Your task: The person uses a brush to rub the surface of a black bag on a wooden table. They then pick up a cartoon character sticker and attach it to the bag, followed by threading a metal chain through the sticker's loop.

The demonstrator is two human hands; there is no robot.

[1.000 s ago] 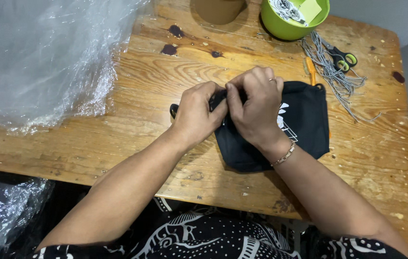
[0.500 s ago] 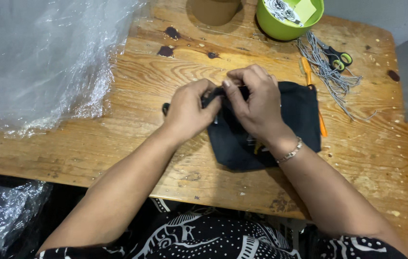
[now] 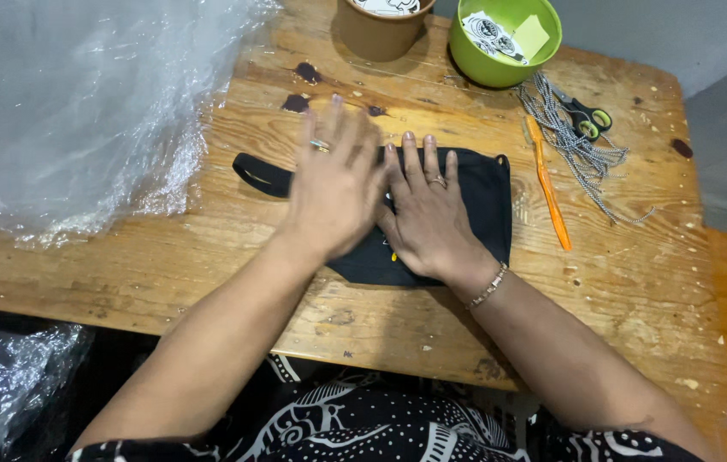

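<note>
Worn wooden table [image 3: 209,257], black pouch [image 3: 483,192] flat near its middle. Left hand [image 3: 333,188] and right hand [image 3: 428,214] both spread, palms pressing pouch, gripping nothing. Pouch looks flattened already; strap [image 3: 257,175] sticks out left. Right of pouch: orange tool [image 3: 549,192], cord [image 3: 573,145], scissors [image 3: 590,115]. Behind: green bowl [image 3: 500,73], brown cup [image 3: 381,34]. Left: plastic wrap [image 3: 73,111].

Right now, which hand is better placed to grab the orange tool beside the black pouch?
The right hand, probably. It lies flat on the black pouch on the side nearest the orange tool; the left hand lies further away, toward the strap end.
</note>
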